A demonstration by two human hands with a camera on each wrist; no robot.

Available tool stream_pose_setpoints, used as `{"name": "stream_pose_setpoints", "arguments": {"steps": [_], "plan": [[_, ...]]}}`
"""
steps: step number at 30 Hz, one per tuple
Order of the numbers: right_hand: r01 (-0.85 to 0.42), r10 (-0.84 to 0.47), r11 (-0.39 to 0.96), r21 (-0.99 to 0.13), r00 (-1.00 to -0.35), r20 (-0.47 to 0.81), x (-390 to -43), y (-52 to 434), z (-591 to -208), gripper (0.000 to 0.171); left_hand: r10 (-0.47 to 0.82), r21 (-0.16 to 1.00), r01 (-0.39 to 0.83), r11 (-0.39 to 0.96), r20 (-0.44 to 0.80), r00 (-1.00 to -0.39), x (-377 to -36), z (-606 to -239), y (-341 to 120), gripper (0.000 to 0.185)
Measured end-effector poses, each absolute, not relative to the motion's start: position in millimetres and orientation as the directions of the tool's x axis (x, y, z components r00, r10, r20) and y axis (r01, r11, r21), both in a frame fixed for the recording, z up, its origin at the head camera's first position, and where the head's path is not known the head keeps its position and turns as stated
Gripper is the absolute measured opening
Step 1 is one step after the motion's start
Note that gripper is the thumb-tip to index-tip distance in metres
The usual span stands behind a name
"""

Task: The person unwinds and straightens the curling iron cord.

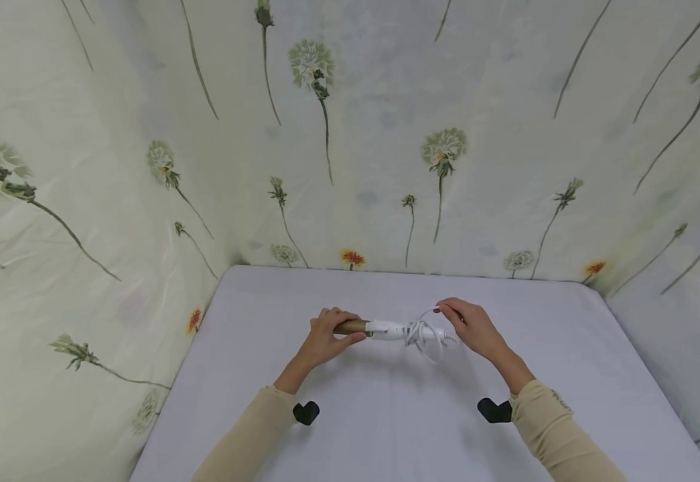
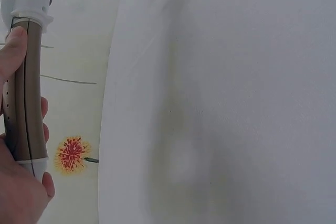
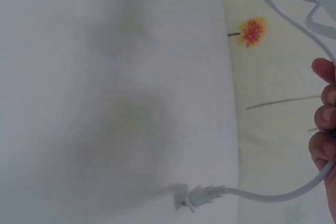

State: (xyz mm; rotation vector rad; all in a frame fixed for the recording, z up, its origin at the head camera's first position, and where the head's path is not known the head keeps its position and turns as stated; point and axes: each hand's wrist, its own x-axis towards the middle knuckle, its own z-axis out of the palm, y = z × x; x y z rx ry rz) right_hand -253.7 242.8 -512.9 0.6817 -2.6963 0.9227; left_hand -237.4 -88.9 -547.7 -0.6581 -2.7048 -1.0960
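We've got the curling iron (image 1: 380,328) held up just above the white table (image 1: 386,428), roughly over its middle. Our left hand (image 1: 324,340) wraps around the bronze-brown barrel (white handle beyond it). Our right hand (image 1: 473,327) pinches the white cord (image 1: 425,335), which loops around the handle; its plug (image 3: 195,198) dangles near the table.

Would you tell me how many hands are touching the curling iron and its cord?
2: the left hand grips the brown barrel; the right hand holds the white cord wound round the handle.
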Motion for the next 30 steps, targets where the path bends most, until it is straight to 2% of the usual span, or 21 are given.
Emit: {"name": "stream_pose_setpoints", "arguments": {"steps": [7,12,17,24,30], "plan": [[-0.412,-0.353,0.718,-0.561,-0.910,0.217,-254,244,-516,0.025,0.320,0.653,0.446,0.612,0.311,-0.895,-239,-546,-90,0.040],[-0.395,-0.368,0.713,-0.580,-0.914,0.170,-250,244,-522,0.017,0.307,0.675,0.449,0.585,0.328,-0.894,-240,-545,-90,0.041],[-0.397,-0.379,0.719,-0.571,-0.912,0.157,-243,242,-528,0.028,0.297,0.685,0.439,0.581,0.324,-0.898,-241,-544,-90,0.040],[-0.267,-0.319,0.738,-0.620,-0.947,0.028,-235,241,-543,0.025,0.285,0.693,0.423,0.584,0.313,-0.906,-240,-544,-89,0.041],[-0.305,-0.349,0.721,-0.622,-0.936,0.054,-225,235,-552,0.020,0.256,0.682,0.420,0.599,0.334,-0.907,-239,-544,-89,0.039]]}}
